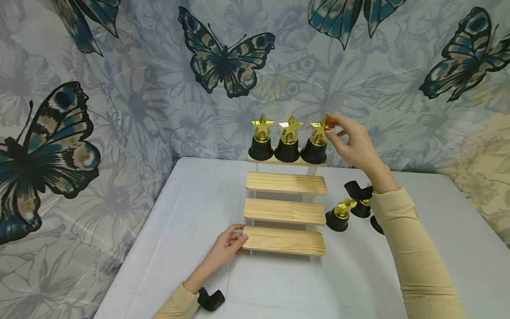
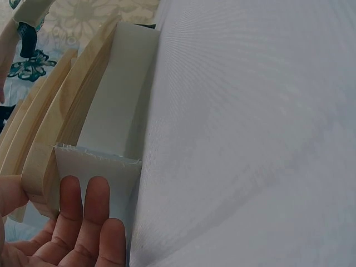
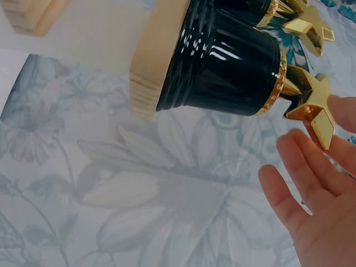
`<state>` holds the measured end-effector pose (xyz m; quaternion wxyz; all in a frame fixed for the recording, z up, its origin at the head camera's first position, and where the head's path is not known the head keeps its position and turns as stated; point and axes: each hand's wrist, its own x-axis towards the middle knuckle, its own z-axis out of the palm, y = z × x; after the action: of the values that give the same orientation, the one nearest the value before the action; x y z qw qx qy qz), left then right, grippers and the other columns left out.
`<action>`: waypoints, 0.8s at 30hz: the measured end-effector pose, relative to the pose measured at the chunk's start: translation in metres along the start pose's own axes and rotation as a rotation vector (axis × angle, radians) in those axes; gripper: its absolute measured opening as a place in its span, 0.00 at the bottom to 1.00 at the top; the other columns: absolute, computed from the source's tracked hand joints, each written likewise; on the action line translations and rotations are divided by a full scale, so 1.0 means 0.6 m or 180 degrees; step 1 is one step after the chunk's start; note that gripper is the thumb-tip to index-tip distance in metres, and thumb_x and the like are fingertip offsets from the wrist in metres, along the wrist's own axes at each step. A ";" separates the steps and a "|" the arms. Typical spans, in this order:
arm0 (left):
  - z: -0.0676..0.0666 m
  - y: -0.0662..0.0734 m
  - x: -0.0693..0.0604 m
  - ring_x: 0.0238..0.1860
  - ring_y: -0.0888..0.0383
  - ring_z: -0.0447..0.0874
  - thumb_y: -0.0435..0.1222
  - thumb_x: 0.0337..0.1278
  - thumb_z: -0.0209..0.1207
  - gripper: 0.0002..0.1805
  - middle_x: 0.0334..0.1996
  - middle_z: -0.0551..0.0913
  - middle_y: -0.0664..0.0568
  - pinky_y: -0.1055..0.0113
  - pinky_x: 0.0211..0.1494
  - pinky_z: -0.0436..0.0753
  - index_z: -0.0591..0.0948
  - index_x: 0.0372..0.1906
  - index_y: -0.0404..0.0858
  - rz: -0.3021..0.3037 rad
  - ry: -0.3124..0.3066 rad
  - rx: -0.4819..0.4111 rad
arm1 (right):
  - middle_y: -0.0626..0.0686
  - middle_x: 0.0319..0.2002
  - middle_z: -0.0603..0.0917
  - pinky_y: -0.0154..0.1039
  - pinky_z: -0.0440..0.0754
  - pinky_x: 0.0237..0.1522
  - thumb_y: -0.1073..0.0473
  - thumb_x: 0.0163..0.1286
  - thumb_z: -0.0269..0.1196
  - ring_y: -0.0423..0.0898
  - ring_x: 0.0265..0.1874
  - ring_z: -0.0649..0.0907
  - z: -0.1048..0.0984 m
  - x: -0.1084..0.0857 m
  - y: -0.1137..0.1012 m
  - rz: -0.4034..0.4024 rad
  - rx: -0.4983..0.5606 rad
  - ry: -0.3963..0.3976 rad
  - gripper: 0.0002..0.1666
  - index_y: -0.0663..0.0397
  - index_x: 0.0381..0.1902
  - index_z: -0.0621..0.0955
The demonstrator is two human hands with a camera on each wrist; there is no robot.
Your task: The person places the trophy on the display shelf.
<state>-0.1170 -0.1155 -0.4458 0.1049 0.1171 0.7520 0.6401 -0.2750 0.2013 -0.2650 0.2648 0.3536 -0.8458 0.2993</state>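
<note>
A tiered wooden display stand [image 1: 285,211] stands on the table, and three gold star trophies with black bases line its top step. My right hand [image 1: 352,141] pinches the star of the rightmost trophy [image 1: 314,150] between thumb and fingers. In the right wrist view this trophy [image 3: 233,67] has its black base on the end of the wooden board [image 3: 150,61], and the other fingers of my right hand [image 3: 328,211] are spread. My left hand [image 1: 225,246] holds the left end of the lowest step. Seen from the left wrist, the thumb touches the board's end [image 2: 41,167], fingers by the whitish support [image 2: 100,172].
Right of the stand, a star trophy [image 1: 338,215] stands on the table, with another trophy [image 1: 360,208] behind it, partly hidden by the right wrist's black camera [image 1: 358,190]. Another black base [image 1: 376,225] shows beside the sleeve. A butterfly-patterned cloth [image 1: 223,124] hangs behind the white table [image 1: 191,199].
</note>
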 end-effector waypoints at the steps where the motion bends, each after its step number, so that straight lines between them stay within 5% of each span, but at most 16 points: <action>1: 0.000 0.000 0.000 0.35 0.39 0.82 0.32 0.67 0.50 0.20 0.33 0.81 0.42 0.50 0.38 0.79 0.65 0.58 0.23 0.0001 0.0001 0.0011 | 0.63 0.48 0.78 0.41 0.73 0.40 0.72 0.65 0.58 0.56 0.49 0.76 0.000 -0.001 0.001 -0.0011 -0.0020 0.0018 0.26 0.67 0.61 0.70; 14: -0.001 0.002 0.001 0.34 0.37 0.82 0.32 0.67 0.50 0.20 0.32 0.81 0.41 0.50 0.37 0.79 0.65 0.58 0.22 0.0003 -0.0007 0.0020 | 0.60 0.52 0.78 0.37 0.71 0.43 0.73 0.63 0.59 0.54 0.51 0.76 -0.017 -0.034 0.005 0.0031 -0.0039 0.0411 0.28 0.59 0.62 0.71; 24: -0.002 0.002 0.000 0.34 0.38 0.82 0.32 0.67 0.49 0.20 0.32 0.81 0.41 0.51 0.36 0.80 0.65 0.58 0.23 0.0007 -0.0024 0.0040 | 0.63 0.48 0.78 0.35 0.69 0.42 0.77 0.58 0.60 0.58 0.47 0.76 -0.022 -0.077 -0.001 -0.0013 -0.0167 0.0600 0.29 0.64 0.59 0.72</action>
<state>-0.1172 -0.1164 -0.4445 0.1063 0.1209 0.7555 0.6350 -0.2431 0.2306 -0.2863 0.3529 0.3185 -0.8240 0.3084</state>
